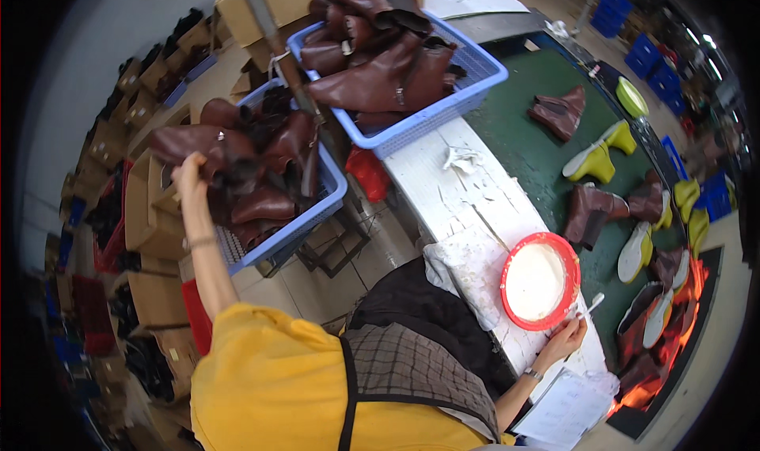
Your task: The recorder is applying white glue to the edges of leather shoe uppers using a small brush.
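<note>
Reaching up toward ten o'clock, our left hand point(190, 170) closes its fingers on a brown leather boot upper point(178, 144) at the edge of the nearer blue basket point(317, 213), which is heaped with more of the same brown pieces. A second blue basket point(467, 87), at twelve o'clock, is just as full. Our right hand point(564, 338) sits at four o'clock, fingers pinched around a small white-handled brush point(592, 304) just beside the red bowl point(518, 249) of white paste. The bowl stands on the white-streaked bench point(459, 190). Beyond it, from one to four o'clock, a green belt point(522, 142) carries brown boots on yellow-green forms point(592, 162).

To lift the upper cleanly, we should probably take it by a firm edge and draw it up and clear of the pile, so that neighbouring pieces do not drag out over the basket rim. How deep our grip goes is hard to judge, since the fisheye bends this corner. Meanwhile the brush wants to stay over the bowl or bench, so no paste drips on the papers point(566, 411) near our wrist.
</note>
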{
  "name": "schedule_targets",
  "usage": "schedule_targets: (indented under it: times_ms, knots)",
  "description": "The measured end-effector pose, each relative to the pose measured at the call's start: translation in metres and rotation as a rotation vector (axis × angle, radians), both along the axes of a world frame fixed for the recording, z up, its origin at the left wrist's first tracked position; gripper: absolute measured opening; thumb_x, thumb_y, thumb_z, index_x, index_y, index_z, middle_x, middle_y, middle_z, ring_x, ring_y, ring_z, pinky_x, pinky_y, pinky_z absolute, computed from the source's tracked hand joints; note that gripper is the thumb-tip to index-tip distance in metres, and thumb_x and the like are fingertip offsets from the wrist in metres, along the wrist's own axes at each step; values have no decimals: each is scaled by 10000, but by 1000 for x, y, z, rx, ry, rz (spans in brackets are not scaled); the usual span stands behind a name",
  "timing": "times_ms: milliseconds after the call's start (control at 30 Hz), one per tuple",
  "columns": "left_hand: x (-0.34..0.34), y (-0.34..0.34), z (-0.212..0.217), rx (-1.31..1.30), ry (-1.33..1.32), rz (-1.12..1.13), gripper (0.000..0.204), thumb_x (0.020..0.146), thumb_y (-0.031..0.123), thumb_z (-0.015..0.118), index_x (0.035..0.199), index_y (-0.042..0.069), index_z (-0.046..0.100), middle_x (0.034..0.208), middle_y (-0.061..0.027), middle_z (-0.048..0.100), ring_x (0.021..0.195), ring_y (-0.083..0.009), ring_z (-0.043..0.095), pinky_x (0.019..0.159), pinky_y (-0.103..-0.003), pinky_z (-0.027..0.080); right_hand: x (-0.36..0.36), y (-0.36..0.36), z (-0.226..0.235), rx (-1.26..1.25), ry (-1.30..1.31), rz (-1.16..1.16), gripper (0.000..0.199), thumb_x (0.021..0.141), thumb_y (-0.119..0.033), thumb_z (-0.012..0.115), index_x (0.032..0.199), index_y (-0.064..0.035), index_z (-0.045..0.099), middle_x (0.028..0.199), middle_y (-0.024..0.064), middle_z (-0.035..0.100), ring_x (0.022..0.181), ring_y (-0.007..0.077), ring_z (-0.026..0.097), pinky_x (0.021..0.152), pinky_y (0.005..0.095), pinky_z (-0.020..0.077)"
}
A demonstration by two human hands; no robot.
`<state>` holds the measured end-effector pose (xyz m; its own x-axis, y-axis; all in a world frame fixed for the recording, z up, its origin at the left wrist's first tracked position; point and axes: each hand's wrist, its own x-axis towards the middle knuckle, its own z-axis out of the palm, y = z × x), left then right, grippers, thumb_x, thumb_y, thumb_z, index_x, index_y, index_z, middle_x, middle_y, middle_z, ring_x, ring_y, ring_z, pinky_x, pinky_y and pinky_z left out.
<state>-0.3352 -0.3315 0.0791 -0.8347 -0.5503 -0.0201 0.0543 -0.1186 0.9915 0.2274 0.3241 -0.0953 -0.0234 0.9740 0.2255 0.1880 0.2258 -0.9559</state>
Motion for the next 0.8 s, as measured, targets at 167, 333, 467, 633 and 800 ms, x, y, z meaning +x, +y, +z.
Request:
schedule_targets:
  times_ms: [167,333,467,633,800]
  knots:
    - [103,75,68,-232,461,-201,610,792,-110,575,1395,-38,515,1092,-52,631,887,-108,582,776,-233,481,4,-7,12,-48,-124,-65,265,1079,-265,576,1051,-20,672,709,-55,508,571,27,407,454,218,312]
    - [102,167,62,-231,357,-920,613,731,-20,534,1339,-52,607,959,-30,653,801,-112,573,754,-179,445,-1,5,8,24,-190,-26,271,1074,-231,574,1085,8,699,741,-31,555,603,54,449,519,252,369]
    - [104,340,28,-444,137,-1411,675,825,36,522,1500,5,527,1162,-47,670,752,-50,499,679,-188,431,-17,-11,62,301,-245,82,234,1000,-201,677,1146,-39,761,791,25,617,633,132,551,609,302,457]
    - [72,446,-47,-686,299,-1867,638,832,25,507,1467,45,565,1047,-106,722,821,-127,614,757,-260,496,-41,-52,134,275,-662,157,153,907,-189,742,1024,-109,798,858,56,658,707,230,660,643,349,504]
    - [145,490,-68,-1092,659,-1555,936,874,538,744,1573,36,377,1277,-288,638,1109,-412,649,974,-475,501,-39,-52,135,359,-911,148,148,865,-200,756,974,-110,800,860,54,666,753,253,693,667,378,529]
